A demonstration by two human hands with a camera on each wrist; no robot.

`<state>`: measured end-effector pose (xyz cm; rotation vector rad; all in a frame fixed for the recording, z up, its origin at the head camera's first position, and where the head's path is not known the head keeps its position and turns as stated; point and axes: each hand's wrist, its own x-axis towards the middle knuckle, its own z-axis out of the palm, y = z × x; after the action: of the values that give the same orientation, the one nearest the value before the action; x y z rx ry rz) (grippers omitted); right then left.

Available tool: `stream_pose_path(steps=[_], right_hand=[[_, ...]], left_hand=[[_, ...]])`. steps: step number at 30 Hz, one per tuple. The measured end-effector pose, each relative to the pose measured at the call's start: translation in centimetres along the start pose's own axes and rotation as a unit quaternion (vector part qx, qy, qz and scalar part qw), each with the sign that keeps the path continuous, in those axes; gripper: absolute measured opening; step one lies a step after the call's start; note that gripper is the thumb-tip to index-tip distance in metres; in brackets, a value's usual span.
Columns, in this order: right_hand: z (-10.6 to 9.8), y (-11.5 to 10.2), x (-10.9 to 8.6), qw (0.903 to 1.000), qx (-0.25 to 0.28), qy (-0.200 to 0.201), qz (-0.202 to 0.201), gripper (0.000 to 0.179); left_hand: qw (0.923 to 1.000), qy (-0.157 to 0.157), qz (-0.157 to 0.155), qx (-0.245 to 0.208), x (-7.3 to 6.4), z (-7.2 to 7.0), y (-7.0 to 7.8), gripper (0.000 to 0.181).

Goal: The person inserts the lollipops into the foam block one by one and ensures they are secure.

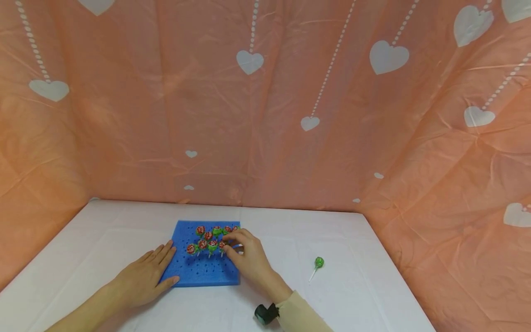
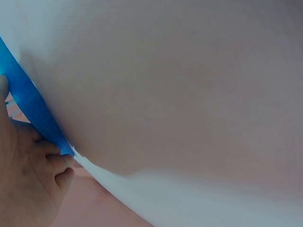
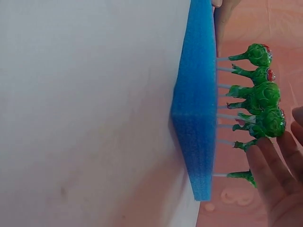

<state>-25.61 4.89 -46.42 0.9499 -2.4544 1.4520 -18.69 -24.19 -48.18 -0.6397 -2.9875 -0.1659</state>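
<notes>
A blue foam board (image 1: 207, 276) with many small holes lies on the white table, and several lollipops (image 1: 202, 244) in red and green wrappers stand in it on their sticks. My left hand (image 1: 143, 276) rests against the board's left edge with fingers extended, the thumb at its front corner. At the right side, my right hand (image 1: 250, 258) has thumb and fingers around the head of a lollipop (image 3: 270, 121) in the front row. Its white stick meets the board's top. The fingers hide part of the farther lollipops.
One green lollipop (image 1: 319, 263) lies loose on the white table (image 1: 352, 295), right of the board. A black band (image 1: 266, 314) sits at the right wrist. Behind the table hangs an orange curtain (image 1: 215, 115) with white hearts.
</notes>
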Motion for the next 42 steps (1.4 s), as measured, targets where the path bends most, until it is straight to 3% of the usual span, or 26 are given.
stream_pose_path(steps=[11,18,31,42], right_hand=[[-1.8,-0.2,-1.0,0.9999,-0.007,0.015,0.001,0.027],[-3.5,0.4,-2.0,0.9981,-0.021,0.057,-0.010,0.024],[-7.3,2.7,-4.2,0.9904,-0.047,0.129,0.013,0.028],[-10.2,4.1,-6.3,0.9837,-0.088,0.152,0.038,0.027]], left_hand=[[1.0000,-0.006,-0.002,-0.002,0.1,0.1,-0.1,0.082],[1.0000,-0.007,-0.001,-0.003,0.0,0.0,-0.1,0.082],[0.9999,-0.015,-0.003,-0.009,-0.1,-0.3,0.0,0.081],[0.9999,-0.014,-0.003,-0.004,-0.1,-0.3,0.0,0.081]])
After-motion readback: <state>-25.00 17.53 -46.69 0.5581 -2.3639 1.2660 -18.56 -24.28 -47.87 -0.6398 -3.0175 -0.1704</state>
